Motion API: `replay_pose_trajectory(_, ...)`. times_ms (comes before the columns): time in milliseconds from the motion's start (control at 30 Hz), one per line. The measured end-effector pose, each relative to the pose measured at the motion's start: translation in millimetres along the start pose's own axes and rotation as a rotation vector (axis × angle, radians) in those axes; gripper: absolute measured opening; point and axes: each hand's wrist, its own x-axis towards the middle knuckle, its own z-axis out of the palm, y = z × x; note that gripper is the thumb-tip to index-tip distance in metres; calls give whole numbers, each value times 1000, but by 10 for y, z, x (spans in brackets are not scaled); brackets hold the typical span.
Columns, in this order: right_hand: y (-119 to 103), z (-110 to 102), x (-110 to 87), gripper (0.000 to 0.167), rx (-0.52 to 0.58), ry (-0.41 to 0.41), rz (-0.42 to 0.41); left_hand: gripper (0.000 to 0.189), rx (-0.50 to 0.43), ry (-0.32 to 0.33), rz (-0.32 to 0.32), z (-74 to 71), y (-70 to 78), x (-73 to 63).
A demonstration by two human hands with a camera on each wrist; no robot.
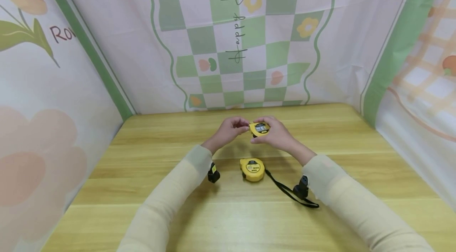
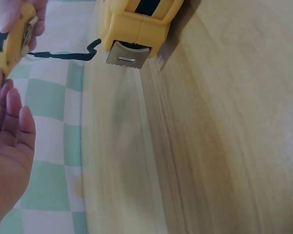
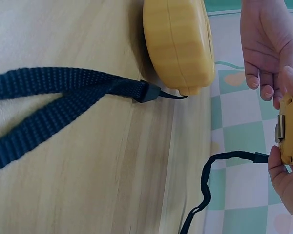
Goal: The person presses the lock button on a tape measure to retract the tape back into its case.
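Above the back part of the table, my right hand (image 1: 279, 137) grips a small yellow tape measure (image 1: 259, 129) with a dark label, thumb and fingers at opposite edges. My left hand (image 1: 231, 130) comes in from the left, thumb and index finger pinching the case's left end; its other fingers are loosely bent in the left wrist view. From the held tape measure hangs a thin black cord (image 3: 207, 180). A larger yellow tape measure (image 1: 253, 169) lies on the table, nearer than the hands. Its metal hook (image 2: 128, 54) shows at the blade mouth.
The larger tape measure's black wrist strap (image 1: 285, 189) trails right across the wooden table (image 1: 142, 188). Black wrist cameras (image 1: 213, 173) hang below both sleeves. A patterned cloth (image 1: 242, 42) rises behind the table's back edge, with more cloth on both sides.
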Motion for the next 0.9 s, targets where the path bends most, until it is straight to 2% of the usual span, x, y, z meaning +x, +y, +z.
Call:
replay_pose_trajectory(400, 21, 14, 6, 70, 15, -1, 2, 16, -29, -26, 9, 0, -7, -21)
replay_pose_trajectory(900, 14, 18, 15, 71, -4, 2, 17, 38, -13, -51, 15, 3, 32, -63)
